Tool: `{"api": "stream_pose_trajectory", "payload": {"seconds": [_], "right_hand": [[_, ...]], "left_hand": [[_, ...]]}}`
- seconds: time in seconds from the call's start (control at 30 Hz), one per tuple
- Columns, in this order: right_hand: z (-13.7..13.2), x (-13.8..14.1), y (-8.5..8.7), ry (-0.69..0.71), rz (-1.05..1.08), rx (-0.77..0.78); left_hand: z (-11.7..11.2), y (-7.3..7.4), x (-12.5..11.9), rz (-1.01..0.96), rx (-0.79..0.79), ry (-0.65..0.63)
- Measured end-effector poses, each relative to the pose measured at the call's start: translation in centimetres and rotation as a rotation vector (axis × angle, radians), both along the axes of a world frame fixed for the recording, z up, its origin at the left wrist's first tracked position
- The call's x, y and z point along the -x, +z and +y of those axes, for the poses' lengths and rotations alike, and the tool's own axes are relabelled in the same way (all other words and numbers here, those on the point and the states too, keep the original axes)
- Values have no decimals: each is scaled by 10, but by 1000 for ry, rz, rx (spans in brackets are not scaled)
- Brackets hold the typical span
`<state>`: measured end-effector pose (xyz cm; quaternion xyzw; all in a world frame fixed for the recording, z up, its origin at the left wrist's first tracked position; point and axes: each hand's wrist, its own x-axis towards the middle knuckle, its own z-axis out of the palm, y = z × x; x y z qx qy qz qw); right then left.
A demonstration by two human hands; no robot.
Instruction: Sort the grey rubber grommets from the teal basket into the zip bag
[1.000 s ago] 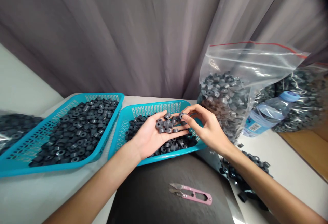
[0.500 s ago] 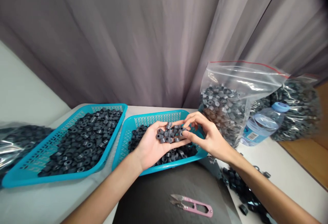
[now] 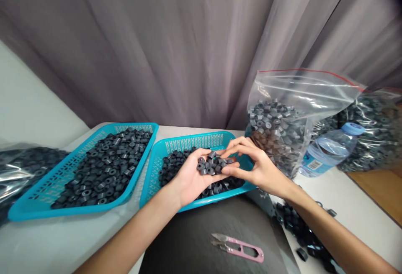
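Note:
My left hand [image 3: 191, 180] is palm up and cupped, holding a small heap of dark grey plastic cylinders [image 3: 213, 163], some with a hole through the middle. From the right, my right hand [image 3: 251, 161] reaches over the heap, its thumb and fingertips closed in on the cylinders at the heap's edge. Exactly which pieces lie between those fingertips is partly hidden. Below both hands stands a blue perforated basket [image 3: 150, 182] with many similar dark pieces [image 3: 174, 163] inside.
A second blue basket [image 3: 34, 213] of dark cylinders stands left, beside a filled plastic bag [image 3: 19, 173]. To the right are a zip bag [image 3: 276, 127] of pieces, a water bottle [image 3: 329, 150] and loose dark pieces [image 3: 298, 224]. Pink thread snips [image 3: 240, 247] lie on a dark surface in front.
The cylinders in my left palm sit closer together. My right fingertips have moved in around the heap's right side. The view has shifted slightly.

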<state>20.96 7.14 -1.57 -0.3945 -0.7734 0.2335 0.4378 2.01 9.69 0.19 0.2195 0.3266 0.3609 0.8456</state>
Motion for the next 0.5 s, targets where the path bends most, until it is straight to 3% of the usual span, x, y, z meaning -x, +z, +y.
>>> {"api": "stream_pose_trajectory", "payload": {"seconds": [0.13,0.27,0.5], "right_hand": [[0,1,2,-65,111,22],[0,1,2,-139,185,55],[1,2,-2,-118,174,42]], "left_hand": [[0,1,-2,-18,28,52],[1,3,-1,-42,33,-45],[5,0,2,-89,15,-140]]}}
